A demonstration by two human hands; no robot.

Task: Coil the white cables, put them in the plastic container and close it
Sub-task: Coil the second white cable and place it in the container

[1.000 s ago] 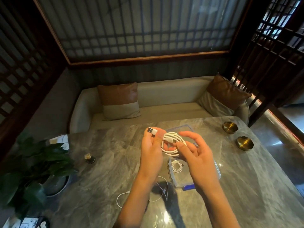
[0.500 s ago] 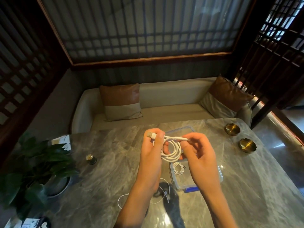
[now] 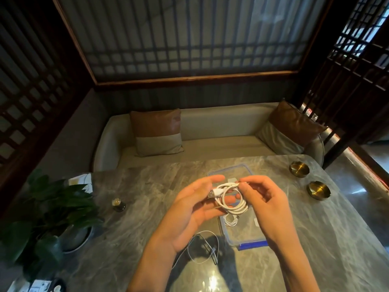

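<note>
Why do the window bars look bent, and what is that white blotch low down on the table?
Head view: the wide-angle lens bows the window bars toward the edges; the blotch is glare off the glossy table; the room is dim, yet the coil is fairly sharp.

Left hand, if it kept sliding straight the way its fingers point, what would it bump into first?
Probably the right hand, which pinches the cable coil just past the fingertips of the left hand. The coil already hangs on those fingers. Depth is hard to judge.
</note>
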